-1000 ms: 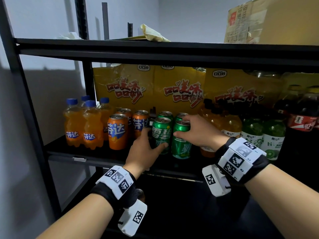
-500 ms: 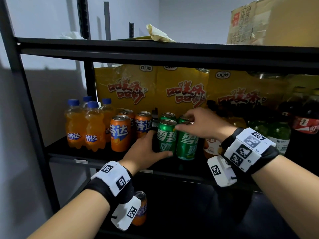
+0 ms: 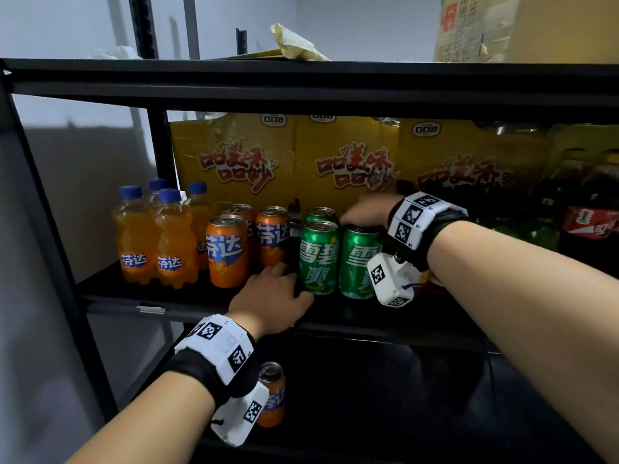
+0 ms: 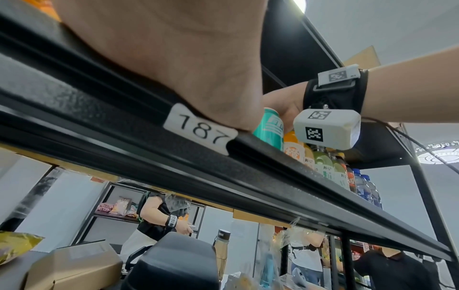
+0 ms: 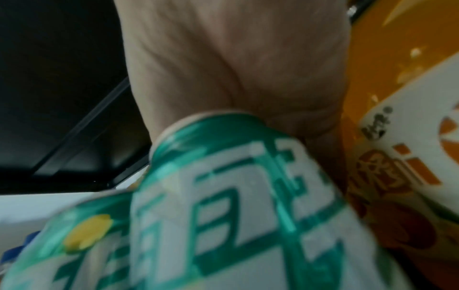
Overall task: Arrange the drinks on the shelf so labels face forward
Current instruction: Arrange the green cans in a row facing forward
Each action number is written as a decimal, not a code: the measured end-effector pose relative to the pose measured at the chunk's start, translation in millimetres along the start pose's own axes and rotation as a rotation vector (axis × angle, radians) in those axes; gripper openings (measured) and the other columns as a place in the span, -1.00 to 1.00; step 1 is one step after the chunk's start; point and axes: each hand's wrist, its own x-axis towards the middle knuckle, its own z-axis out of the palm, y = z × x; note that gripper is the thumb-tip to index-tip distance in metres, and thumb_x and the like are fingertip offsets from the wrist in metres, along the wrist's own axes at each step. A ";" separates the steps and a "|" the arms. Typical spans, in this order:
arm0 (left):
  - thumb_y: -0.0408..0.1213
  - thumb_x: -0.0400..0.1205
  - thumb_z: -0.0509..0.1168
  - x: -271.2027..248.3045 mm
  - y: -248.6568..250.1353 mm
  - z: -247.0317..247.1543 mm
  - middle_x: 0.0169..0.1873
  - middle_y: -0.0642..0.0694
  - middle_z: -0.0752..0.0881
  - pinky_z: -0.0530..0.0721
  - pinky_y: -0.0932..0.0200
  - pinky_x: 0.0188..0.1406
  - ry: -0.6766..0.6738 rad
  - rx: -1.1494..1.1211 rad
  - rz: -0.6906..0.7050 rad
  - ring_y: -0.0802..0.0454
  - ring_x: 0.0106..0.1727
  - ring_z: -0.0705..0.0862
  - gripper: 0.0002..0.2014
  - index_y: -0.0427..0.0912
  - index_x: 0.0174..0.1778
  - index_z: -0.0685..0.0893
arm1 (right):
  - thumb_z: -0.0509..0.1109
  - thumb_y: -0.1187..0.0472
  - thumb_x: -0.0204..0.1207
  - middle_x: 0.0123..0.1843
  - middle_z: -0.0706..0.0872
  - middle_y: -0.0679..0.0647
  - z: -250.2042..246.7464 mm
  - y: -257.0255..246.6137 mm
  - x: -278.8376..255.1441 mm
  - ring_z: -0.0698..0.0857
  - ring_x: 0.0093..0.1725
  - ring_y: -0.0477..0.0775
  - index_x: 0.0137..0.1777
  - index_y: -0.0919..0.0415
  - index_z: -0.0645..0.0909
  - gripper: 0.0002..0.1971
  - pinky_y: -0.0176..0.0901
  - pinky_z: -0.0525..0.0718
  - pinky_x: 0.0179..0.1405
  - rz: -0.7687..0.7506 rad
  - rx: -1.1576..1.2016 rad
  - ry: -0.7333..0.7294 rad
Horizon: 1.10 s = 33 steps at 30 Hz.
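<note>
Black metal shelf [image 3: 201,306] with dark uprights; a white tag reading 187 [image 4: 200,129] is fixed to its front rail. Standing directly on the board: orange soda bottles [image 3: 152,242] with blue caps, farthest out beyond the left hand's [image 3: 273,298] fingers; orange cans [image 3: 227,251] just outward of those fingers; two front green cans [image 3: 318,257], labels forward, between the two hands, the right-hand one under the right hand's [image 3: 365,212] fingers; yellow cartons [image 3: 345,162] ranged behind the fingertips. Juice and dark cola bottles [image 3: 586,222] are seen beyond the right wrist. A single orange can [image 3: 273,393] stands on the lower board [image 3: 402,413].
</note>
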 end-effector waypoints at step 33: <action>0.02 0.53 0.45 -23.4 65.2 -70.5 0.24 -0.01 0.83 0.82 -0.02 0.11 0.201 -1.317 0.186 0.03 0.22 0.82 -0.45 -0.02 0.45 0.64 | 0.69 -0.05 0.44 -0.17 0.92 0.05 8.9 4.6 -95.1 0.90 -0.23 -0.01 -0.15 0.14 0.86 -0.75 -0.27 0.77 -0.34 -0.379 1.127 0.333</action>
